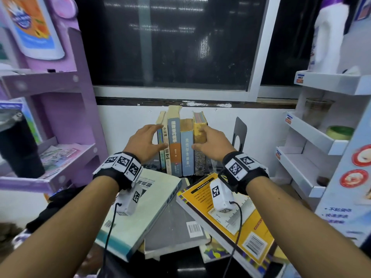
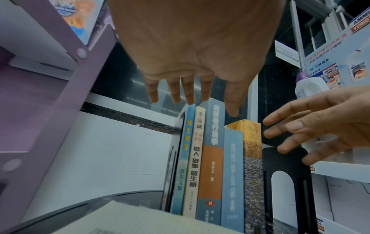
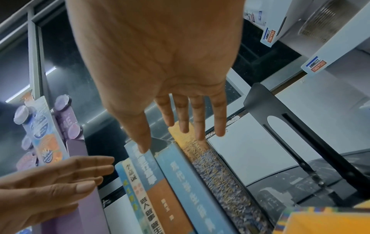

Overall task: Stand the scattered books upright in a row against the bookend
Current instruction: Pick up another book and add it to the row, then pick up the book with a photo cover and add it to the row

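Several books (image 1: 176, 141) stand upright in a row at the back of the table. A black bookend (image 2: 176, 142) stands at the row's left end. A second black bookend (image 1: 240, 129) stands apart to the right, with a gap between it and the rightmost yellow book (image 3: 192, 142). My left hand (image 1: 158, 135) is spread flat at the row's left side, fingers straight, holding nothing. My right hand (image 1: 200, 137) is spread at the yellow book's side, thumb near the blue spine. Three books lie flat in front: pale green (image 1: 140, 207), grey (image 1: 176, 227), yellow (image 1: 241, 223).
A purple shelf unit (image 1: 60, 117) with a black tumbler (image 1: 18, 145) stands at the left. A white shelf unit (image 1: 313, 137) stands at the right, a white bottle (image 1: 329, 37) on top. A dark window and a white wall are right behind the row.
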A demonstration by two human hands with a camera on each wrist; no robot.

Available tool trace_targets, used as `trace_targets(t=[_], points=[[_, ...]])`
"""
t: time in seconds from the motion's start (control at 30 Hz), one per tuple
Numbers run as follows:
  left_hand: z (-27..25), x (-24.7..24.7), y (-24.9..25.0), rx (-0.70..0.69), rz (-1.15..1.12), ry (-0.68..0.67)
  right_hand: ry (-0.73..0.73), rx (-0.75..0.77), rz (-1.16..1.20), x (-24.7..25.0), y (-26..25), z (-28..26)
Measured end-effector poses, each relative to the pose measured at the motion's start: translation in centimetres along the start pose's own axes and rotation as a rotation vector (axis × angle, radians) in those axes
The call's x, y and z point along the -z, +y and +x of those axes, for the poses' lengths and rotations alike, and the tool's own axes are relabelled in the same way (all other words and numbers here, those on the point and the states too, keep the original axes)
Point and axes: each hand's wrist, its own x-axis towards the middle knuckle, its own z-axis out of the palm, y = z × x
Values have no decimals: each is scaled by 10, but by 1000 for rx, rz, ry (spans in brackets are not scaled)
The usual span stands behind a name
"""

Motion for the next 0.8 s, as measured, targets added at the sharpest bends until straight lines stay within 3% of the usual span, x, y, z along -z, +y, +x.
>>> trace_targets(t=[0.2,0.43,0.63,0.8], points=[[-22,1,-19,177,17,-232,-252,-48,-21,-25,-12,-13],[-39,-13,-47,372,12,-520,-434,-33,-118,-63,-17,-14],[-45,-25,-63,497,-77,-607,-537,-69,-215,-82,-22,-13],[-44,-31,-77,632,-78,-602,-588,-66,-314,-90,-25,-13]])
